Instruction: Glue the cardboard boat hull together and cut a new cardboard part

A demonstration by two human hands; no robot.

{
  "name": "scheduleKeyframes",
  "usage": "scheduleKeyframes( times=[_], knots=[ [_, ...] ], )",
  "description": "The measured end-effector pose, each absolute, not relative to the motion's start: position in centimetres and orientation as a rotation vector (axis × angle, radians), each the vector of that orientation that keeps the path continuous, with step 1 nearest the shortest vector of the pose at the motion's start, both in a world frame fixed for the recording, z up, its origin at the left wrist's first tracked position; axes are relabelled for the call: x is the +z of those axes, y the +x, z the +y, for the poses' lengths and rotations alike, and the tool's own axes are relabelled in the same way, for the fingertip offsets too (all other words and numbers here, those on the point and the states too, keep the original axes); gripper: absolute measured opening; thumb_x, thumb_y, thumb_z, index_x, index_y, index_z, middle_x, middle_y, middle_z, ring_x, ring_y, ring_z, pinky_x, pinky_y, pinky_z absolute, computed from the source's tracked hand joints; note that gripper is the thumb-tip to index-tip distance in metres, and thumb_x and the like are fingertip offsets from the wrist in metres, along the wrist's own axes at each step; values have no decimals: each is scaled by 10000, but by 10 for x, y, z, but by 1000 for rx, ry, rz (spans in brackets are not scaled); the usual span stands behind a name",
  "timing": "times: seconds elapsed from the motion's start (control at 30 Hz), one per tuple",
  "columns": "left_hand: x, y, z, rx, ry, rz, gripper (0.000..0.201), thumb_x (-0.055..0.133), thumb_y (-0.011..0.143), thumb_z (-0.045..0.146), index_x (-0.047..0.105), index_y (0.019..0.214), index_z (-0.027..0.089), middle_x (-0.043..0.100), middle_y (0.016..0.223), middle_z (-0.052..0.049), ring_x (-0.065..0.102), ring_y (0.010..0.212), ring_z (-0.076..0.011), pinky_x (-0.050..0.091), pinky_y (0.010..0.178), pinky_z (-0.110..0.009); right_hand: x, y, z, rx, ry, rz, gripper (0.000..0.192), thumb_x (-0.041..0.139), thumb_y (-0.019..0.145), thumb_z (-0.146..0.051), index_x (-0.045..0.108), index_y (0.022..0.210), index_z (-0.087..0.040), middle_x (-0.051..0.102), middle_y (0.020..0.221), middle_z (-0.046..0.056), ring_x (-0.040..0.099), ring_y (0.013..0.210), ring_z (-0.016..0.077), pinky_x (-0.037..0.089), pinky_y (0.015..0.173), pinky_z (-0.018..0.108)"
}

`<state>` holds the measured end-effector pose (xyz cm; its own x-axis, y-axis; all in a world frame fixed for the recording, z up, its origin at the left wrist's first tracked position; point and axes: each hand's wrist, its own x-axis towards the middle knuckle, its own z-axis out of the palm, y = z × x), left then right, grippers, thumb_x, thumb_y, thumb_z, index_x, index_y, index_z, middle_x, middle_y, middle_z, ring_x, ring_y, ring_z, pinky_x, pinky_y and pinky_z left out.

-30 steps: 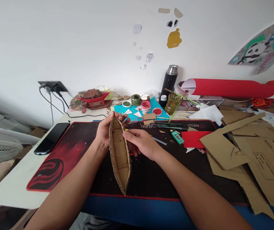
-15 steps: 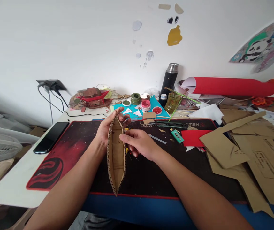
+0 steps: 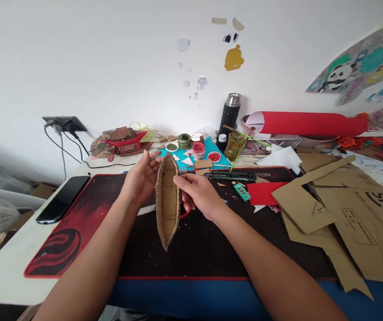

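A small cardboard boat [image 3: 169, 196], hollow with pointed ends and corrugated edges, is held up over the dark desk mat [image 3: 211, 249]. My right hand [image 3: 200, 194] grips its right side, with the thumb over the rim and the fingers behind the wall. My left hand [image 3: 141, 178] is at the boat's upper left side, its fingers loosely spread; some fingertips are hidden behind the boat, so I cannot tell whether they touch it. Partly hidden behind the boat and my right hand, a red loop [image 3: 185, 215] lies on the mat.
At the right lie cardboard sheets [image 3: 355, 223] and red paper [image 3: 267, 192]. A utility knife [image 3: 231, 175] rests behind my hands. Paint jars [image 3: 185, 141], a brush-filled glass jar [image 3: 235, 146] and a thermos [image 3: 230, 116] stand at the back. A phone [image 3: 63, 199] lies left.
My left hand has loosened from the boat's far end and moved slightly left, fingers spreading. My right hand still holds the boat, whose near end now sits higher. The view has shifted slightly.
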<state>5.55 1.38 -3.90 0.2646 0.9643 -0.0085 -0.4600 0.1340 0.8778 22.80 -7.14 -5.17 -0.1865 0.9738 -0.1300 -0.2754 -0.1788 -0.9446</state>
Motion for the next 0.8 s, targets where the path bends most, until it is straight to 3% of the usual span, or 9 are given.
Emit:
scheduleKeyframes(
  times=[0.3, 0.57, 0.8],
  knots=[
    [-38, 58, 1, 1200, 1299, 928, 446, 896, 788, 570, 854, 1029, 198, 819, 970, -75, 706, 810, -191, 530, 743, -278, -51, 239, -64, 1413, -1103, -978, 464, 767, 869, -651, 618, 813, -215, 599, 548, -62, 588, 365, 103, 320, 332, 196],
    [-33, 58, -5, 1151, 1503, 1082, 344, 857, 826, 544, 853, 903, 209, 773, 834, -36, 628, 744, -182, 482, 697, -275, -52, 236, -67, 1425, -1132, -1025, 404, 747, 912, -595, 654, 873, -205, 627, 565, -54, 607, 382, 104, 352, 341, 189],
    [-34, 58, -7, 1104, 1550, 1096, 332, 812, 865, 541, 834, 884, 210, 753, 810, -30, 611, 742, -187, 467, 695, -279, -55, 237, -66, 1412, -1105, -1070, 417, 748, 890, -604, 645, 809, -208, 600, 507, -57, 562, 366, 98, 330, 352, 198]
  ],
)
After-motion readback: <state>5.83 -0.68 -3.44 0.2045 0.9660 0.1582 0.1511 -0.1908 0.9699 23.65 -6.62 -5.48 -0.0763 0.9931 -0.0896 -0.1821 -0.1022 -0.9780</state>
